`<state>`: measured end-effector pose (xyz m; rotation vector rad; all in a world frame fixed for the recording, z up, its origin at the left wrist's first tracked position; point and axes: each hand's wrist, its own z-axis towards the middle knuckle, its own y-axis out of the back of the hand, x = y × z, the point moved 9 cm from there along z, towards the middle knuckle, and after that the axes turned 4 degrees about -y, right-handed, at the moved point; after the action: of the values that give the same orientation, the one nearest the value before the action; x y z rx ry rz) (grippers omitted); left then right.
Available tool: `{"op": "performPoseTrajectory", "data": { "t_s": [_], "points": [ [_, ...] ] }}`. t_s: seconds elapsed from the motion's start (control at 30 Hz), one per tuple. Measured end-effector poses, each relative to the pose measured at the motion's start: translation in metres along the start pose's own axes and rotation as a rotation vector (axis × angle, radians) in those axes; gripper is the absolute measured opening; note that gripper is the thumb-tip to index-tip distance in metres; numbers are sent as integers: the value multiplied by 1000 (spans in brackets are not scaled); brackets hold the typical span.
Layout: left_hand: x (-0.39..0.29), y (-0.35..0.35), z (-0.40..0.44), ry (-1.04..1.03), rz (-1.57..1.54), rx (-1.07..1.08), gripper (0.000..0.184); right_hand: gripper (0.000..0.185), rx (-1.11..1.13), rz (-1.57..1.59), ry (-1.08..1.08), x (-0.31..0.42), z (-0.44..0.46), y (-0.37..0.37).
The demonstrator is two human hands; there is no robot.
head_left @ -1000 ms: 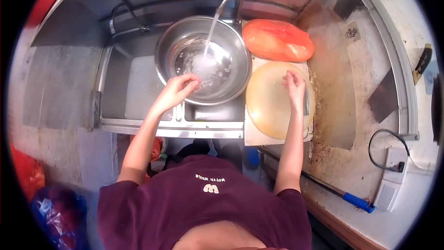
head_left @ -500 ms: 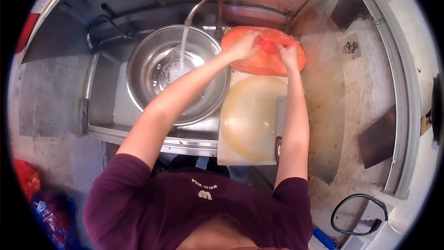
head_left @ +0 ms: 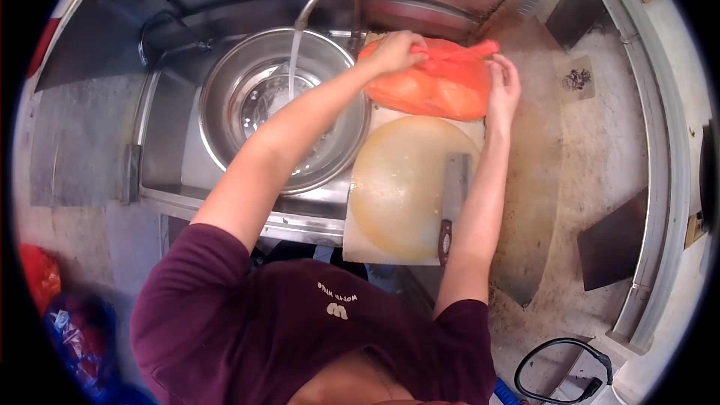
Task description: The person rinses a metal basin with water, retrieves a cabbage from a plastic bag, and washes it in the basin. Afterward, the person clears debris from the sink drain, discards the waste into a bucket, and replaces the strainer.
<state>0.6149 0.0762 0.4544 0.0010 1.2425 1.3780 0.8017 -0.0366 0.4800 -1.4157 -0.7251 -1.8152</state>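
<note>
A red-orange plastic bag (head_left: 435, 94) with several rounded lumps inside lies behind the cutting board. My left hand (head_left: 399, 54) is closed on the gathered plastic at the top left of the bag. At the bag's right side, my right hand (head_left: 504, 84) has its fingers loosely apart, just below a twisted strip of the bag that sticks out to the right. What is inside the bag stays hidden by the plastic.
Water runs from a faucet (head_left: 304, 15) into a large steel basin (head_left: 213, 97) in the sink (head_left: 161, 157). A cleaver (head_left: 454, 187) lies on the round, pale cutting board (head_left: 394, 187). A stained wall (head_left: 532, 180) rises on the right.
My right hand has moved right, off the middle of the bag to its side. The bag's top is now pulled up into a strip, and my left hand keeps its hold.
</note>
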Motion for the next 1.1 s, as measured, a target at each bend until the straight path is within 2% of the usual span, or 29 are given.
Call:
{"op": "performPoseTrajectory", "data": {
  "t_s": [0.1, 0.13, 0.2, 0.23, 0.3, 0.37, 0.4, 0.43, 0.47, 0.5, 0.57, 0.63, 0.67, 0.7, 0.77, 0.8, 0.9, 0.93, 1.03, 1.1],
  "points": [
    [3, 14, 4, 71, 21, 48, 22, 29, 172, -849, 509, -20, -2, -37],
    [13, 22, 5, 124, -144, 41, 21, 33, 193, -882, 576, -18, -8, -53],
    [34, 42, -6, 263, -464, -17, 19, 32, 175, -1048, 436, -22, -4, -59],
    [28, 63, -22, 442, -513, -33, 19, 31, 155, -1131, 370, -26, 0, -57],
    [49, 70, -37, 401, -559, -70, 17, 29, -76, -959, 112, -31, 14, -12],
    [46, 82, -64, 528, -830, -320, 15, 31, -270, -884, -36, -16, 6, 29],
    [56, 83, -72, 532, -1049, -426, 17, 31, -288, -802, 52, -8, 4, 31],
    [58, 98, -80, 522, -1104, -583, 17, 32, -310, -724, 137, -3, 0, 35],
    [52, 111, -85, 494, -1038, -597, 20, 33, -327, -650, 220, 13, -10, 36],
    [44, 126, -91, 466, -970, -613, 23, 33, -222, -781, 338, 31, -20, 24],
    [28, 129, -97, 465, -740, -465, 37, 34, -4, -1019, 580, 103, -63, -44],
    [16, 125, -107, 436, -577, -369, 46, 33, 106, -696, 661, 133, -84, -75],
    [10, 116, -113, 575, -588, -267, 50, 33, 155, -532, 693, 142, -96, -88],
    [2, 113, -113, 525, -625, -247, 49, 32, 219, -422, 644, 131, -102, -104],
    [-10, 106, -107, 416, -700, -206, 47, 21, 370, -568, 542, 90, -92, -143],
    [-13, 109, -104, 334, -658, -234, 38, 17, 416, -677, 521, 64, -86, -155],
    [0, 111, -104, 306, -571, -309, 28, 14, 322, -991, 414, 15, -72, -144],
    [-1, 113, -105, 312, -538, -312, 26, 18, 328, -1092, 290, 4, -71, -135],
    [-7, 123, -100, 280, -457, -349, 22, 22, 421, -1039, 400, 16, -87, -130],
    [-16, 121, -100, 224, -439, -390, 22, 19, 335, -909, 694, 61, -98, -147]
  ]
}}
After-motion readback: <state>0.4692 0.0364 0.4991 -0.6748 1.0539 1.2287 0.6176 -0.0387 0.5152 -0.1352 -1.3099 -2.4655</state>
